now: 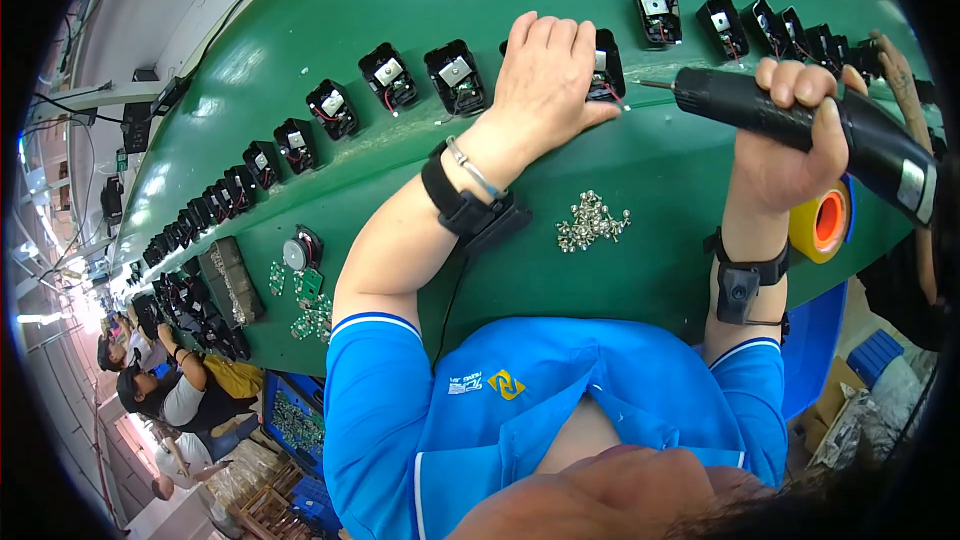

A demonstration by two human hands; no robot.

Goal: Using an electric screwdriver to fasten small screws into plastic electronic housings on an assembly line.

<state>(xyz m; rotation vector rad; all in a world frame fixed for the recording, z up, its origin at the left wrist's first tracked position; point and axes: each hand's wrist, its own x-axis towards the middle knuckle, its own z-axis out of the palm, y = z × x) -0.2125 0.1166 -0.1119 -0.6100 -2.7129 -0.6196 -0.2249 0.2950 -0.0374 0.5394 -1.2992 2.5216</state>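
Observation:
My right hand [795, 130] is wrapped round a black electric screwdriver [745, 105], whose thin bit points left. Just left of the bit's tip, a black plastic housing [608, 70] with red wires is partly covered by my left hand [545, 75]. The left fingers are bent over the housings, the thumb stretched to the right; a dark edge of another housing shows at the hand's left side. What lies under the palm is hidden. A small heap of silver screws [592, 223] lies on the green table in front of me.
Open black housings stand in a curved row, such as one at left [455, 77] and one at right [656, 13]. A yellow tape roll [820, 220] is by my right forearm. A round speaker [302, 248] and green circuit boards [312, 315] lie at left. Another person's hand [895, 75] shows far right.

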